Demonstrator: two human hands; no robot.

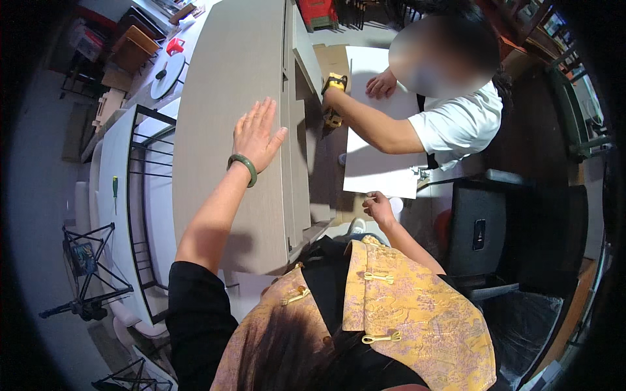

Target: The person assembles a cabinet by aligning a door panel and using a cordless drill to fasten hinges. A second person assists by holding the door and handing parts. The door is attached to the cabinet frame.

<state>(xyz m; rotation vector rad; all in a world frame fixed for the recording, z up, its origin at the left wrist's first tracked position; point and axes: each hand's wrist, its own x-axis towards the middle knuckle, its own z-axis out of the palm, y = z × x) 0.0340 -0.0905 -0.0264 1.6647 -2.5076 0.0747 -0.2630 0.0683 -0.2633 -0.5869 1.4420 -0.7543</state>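
Cabinet panel (222, 130) under flat left fingers (261, 117)

Surroundings: workshop clutter, co-worker, furniture

A co-worker in a white shirt (460, 124) bends at upper right, holding a yellow power drill (334, 98). A black metal frame (147, 195) stands at left beside a white surface carrying a green-handled screwdriver (115, 189). A black tripod stand (88, 274) sits on the floor at lower left. A round white disc (168, 75) and a small red object (175, 45) lie at upper left. A black chair (515, 228) stands at right.
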